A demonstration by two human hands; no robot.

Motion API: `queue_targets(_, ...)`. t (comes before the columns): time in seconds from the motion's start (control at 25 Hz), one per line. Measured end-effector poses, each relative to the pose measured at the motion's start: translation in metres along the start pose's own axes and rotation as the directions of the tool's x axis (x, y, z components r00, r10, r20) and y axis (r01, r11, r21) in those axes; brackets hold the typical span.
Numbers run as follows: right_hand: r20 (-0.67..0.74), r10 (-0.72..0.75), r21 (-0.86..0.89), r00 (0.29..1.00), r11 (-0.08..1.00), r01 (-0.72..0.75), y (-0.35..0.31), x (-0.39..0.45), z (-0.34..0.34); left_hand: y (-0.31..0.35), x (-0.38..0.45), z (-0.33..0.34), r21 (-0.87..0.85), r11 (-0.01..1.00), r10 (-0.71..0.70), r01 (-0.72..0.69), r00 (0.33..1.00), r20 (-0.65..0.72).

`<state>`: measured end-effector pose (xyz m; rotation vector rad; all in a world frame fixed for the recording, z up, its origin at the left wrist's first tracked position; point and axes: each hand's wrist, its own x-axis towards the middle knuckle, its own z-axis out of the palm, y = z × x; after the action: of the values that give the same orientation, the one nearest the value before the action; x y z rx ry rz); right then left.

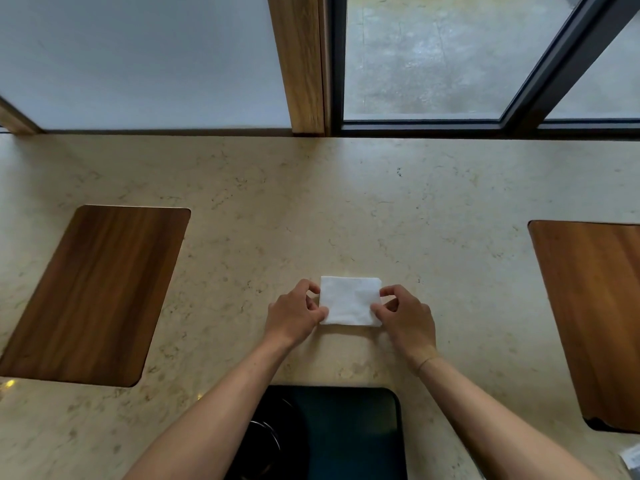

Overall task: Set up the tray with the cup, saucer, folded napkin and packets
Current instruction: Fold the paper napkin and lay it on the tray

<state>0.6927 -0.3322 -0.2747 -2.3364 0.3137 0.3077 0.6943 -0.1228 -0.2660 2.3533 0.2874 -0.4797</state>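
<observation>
A white folded napkin [349, 301] lies flat on the marble counter, just beyond a dark tray [360, 427]. My left hand [294, 313] pinches the napkin's left edge between thumb and fingers. My right hand [407, 317] pinches its right edge the same way. At its left side the tray holds a dark saucer [277, 420] and a dark cup [259, 448], both partly hidden by my left forearm. A pale packet [631, 457] shows at the right edge of the view, cut off by the frame.
A dark wooden inlay panel [93, 296] is set in the counter on the left and a lighter one [595, 317] on the right. A wooden post [301, 64] and dark window frames [485, 128] rise along the counter's far edge.
</observation>
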Motion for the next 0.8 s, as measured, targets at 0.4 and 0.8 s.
queue_targets(0.4,-0.005,0.000,0.007,1.000,1.000,0.000,0.0016,-0.0014,-0.0005,-0.0049,0.0041,0.0065,0.055,0.998,0.029,-0.028,0.999,-0.026)
queue_targets(0.8,-0.014,0.001,-0.013,1.000,1.000,-0.001,0.0027,-0.0001,0.0001,-0.0032,0.0041,0.0065,0.064,0.998,0.030,-0.028,0.999,-0.030)
